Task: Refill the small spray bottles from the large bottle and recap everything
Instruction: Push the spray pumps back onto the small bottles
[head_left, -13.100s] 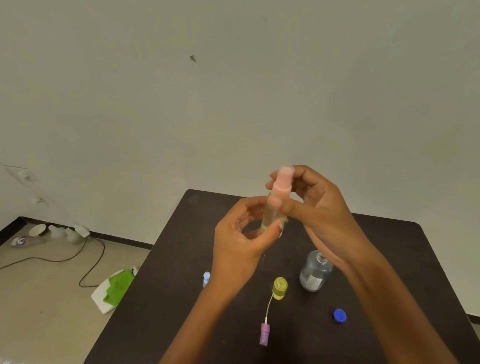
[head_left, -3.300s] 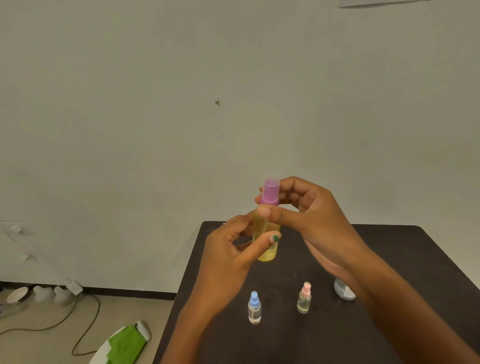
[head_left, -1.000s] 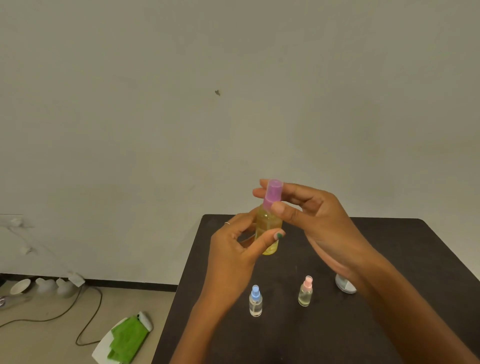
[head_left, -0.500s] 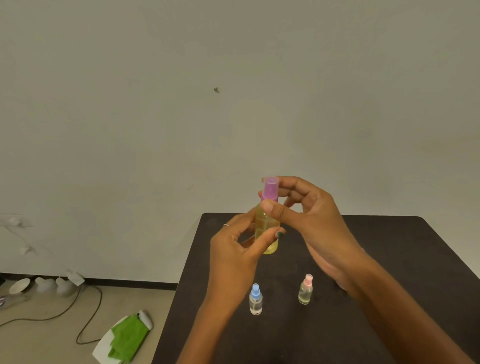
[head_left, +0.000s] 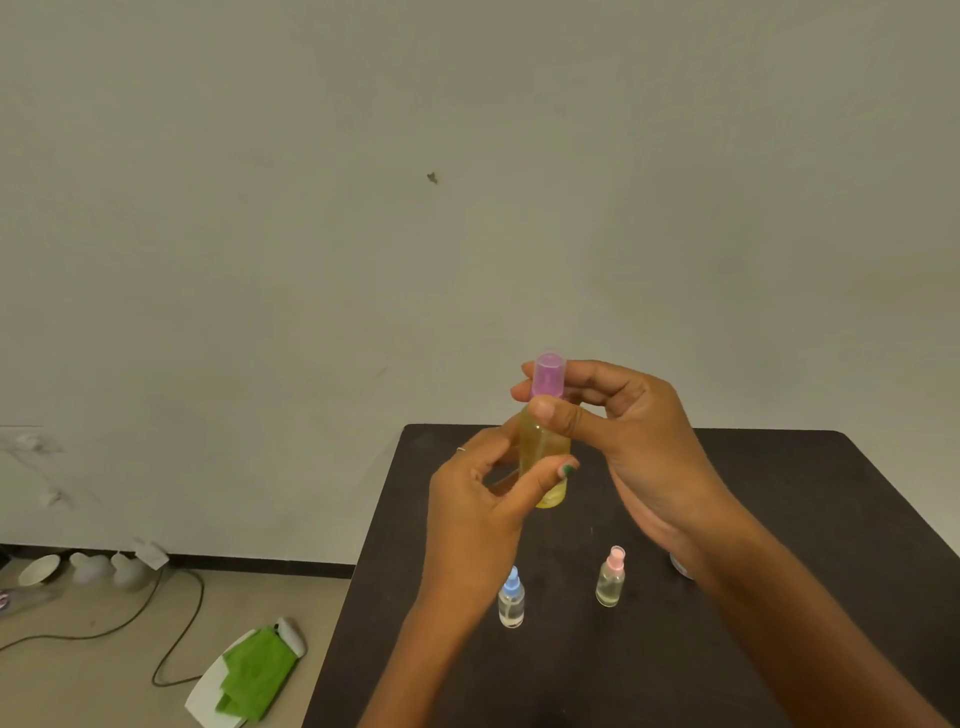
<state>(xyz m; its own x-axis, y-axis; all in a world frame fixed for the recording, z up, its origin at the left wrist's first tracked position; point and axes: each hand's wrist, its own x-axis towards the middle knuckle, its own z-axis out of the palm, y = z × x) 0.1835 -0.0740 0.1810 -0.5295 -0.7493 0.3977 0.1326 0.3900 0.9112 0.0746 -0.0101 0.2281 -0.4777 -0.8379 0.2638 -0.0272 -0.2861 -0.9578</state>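
Now the yellow bottle (head_left: 543, 457) is held upright above the table (head_left: 779, 493) by the left hand (head_left: 480, 506); its purple cap (head_left: 548, 375), on top, is pinched by the right hand (head_left: 631, 431).

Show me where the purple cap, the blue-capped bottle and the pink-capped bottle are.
purple cap (head_left: 548, 375), head view, its side wall.
blue-capped bottle (head_left: 511, 606), head view, clear body.
pink-capped bottle (head_left: 609, 587), head view, clear body.

bare forearms, green nail polish, thin ring
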